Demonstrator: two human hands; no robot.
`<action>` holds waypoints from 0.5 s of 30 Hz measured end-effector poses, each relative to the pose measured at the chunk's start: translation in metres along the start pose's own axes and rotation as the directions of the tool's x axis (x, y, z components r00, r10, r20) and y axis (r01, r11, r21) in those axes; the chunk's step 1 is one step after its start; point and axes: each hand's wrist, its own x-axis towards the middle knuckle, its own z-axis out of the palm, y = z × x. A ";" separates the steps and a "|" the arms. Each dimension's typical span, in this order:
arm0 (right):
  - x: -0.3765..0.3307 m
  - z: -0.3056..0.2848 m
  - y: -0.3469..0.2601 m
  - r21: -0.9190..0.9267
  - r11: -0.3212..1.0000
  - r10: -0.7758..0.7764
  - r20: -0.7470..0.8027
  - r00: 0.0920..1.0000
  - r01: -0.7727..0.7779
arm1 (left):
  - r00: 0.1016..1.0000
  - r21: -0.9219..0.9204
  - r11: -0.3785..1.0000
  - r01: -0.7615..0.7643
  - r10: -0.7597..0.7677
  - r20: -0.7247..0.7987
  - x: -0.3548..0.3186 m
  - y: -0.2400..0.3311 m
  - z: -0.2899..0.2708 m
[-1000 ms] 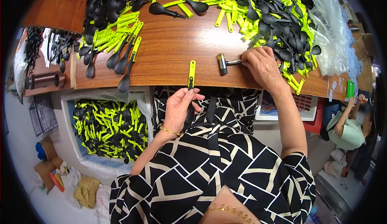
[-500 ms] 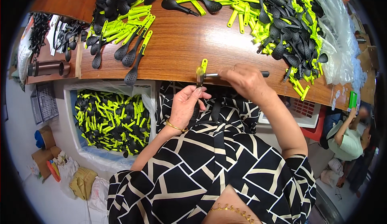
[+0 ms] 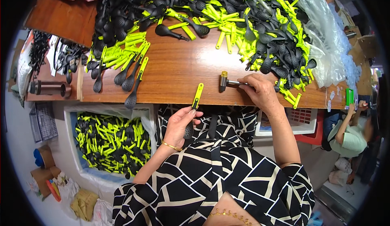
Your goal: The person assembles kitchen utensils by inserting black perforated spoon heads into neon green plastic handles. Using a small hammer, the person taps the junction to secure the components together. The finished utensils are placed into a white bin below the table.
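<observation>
My left hand is closed around a black spoon with a lime-green handle, near the table's front edge. Its handle points up over the wood, and its perforated dark bowl shows below my fingers. To the right, my right hand grips a small mallet by its shaft. The mallet has a dark head with a yellow face and is at the tabletop, apart from the spoon. Several spoons with green handles lie left of my hands, one bowl overhanging the edge.
Black spoon pieces and loose green handles heap across the back and right of the table. A lined bin full of spoons stands below left. A flask lies at left, plastic sheeting at right. Another person is far right.
The mallet has moved off the spoon's handle and to the right, down to the tabletop. The left hand still holds the spoon, its handle now uncovered. The whole view has shifted.
</observation>
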 end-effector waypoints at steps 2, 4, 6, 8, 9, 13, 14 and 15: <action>0.004 -0.002 0.005 -0.009 0.999 -0.031 -0.045 0.998 0.031 | 0.998 -0.086 0.996 0.039 -0.035 0.045 -0.001 0.001 -0.001; 0.017 -0.008 0.009 -0.028 0.994 -0.109 -0.054 0.993 0.107 | 0.998 -0.084 0.996 0.030 -0.026 0.050 -0.001 0.002 -0.002; 0.039 -0.008 0.019 -0.044 0.992 -0.125 -0.132 0.983 0.120 | 0.997 -0.027 0.998 -0.049 0.050 0.052 0.004 -0.001 -0.001; 0.072 0.000 0.039 -0.097 0.987 -0.144 -0.184 0.972 0.128 | 0.991 -0.001 0.994 -0.109 0.109 0.074 0.008 -0.009 -0.005; 0.091 0.006 0.048 -0.158 0.982 -0.145 -0.257 0.955 0.106 | 0.988 -0.020 0.993 -0.113 0.114 0.106 0.006 -0.009 -0.003; 0.142 0.019 0.055 -0.323 0.925 0.118 -0.254 0.960 -0.200 | 0.971 0.172 0.962 -0.213 0.189 0.145 -0.005 0.011 0.013; 0.148 0.022 0.057 -0.324 0.927 0.122 -0.224 0.967 -0.192 | 0.966 0.172 0.956 -0.236 0.213 0.146 -0.002 0.014 0.015; 0.153 0.027 0.057 -0.322 0.930 0.123 -0.187 0.975 -0.179 | 0.962 0.171 0.951 -0.258 0.236 0.138 0.001 0.015 0.017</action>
